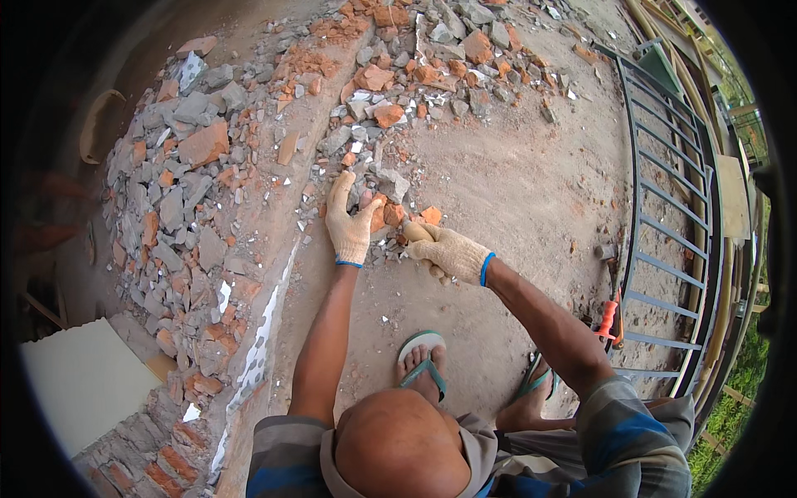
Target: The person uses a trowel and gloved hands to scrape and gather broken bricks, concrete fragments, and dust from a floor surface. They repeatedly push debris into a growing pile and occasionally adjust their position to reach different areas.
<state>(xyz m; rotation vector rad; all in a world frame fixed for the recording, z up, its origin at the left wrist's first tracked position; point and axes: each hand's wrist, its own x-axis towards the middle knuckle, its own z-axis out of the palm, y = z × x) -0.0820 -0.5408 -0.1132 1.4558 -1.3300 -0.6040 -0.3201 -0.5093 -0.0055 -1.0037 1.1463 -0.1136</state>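
My left hand [348, 221], in a cream knitted glove with a blue cuff, reaches over rubble with its thumb and fingers apart. One bare fingertip shows beyond the glove. Close by the thumb lies an orange brick fragment [393, 215], with a grey mortar chunk [393, 185] just above it. My right hand [448, 251], gloved the same way, is low over the ground with curled fingers, beside another brick piece [431, 215]. Whether something is inside those fingers is hidden. Small grey chips [387, 248] are scattered between the hands.
Left of a low ledge spreads a heap of broken mortar and brick [205, 146]. More rubble [479, 46] covers the ground ahead. To the right lie a metal ladder-like frame [669, 199], a hammer [605, 251] and an orange-handled tool [607, 319]. A pale board [87, 380] rests at lower left.
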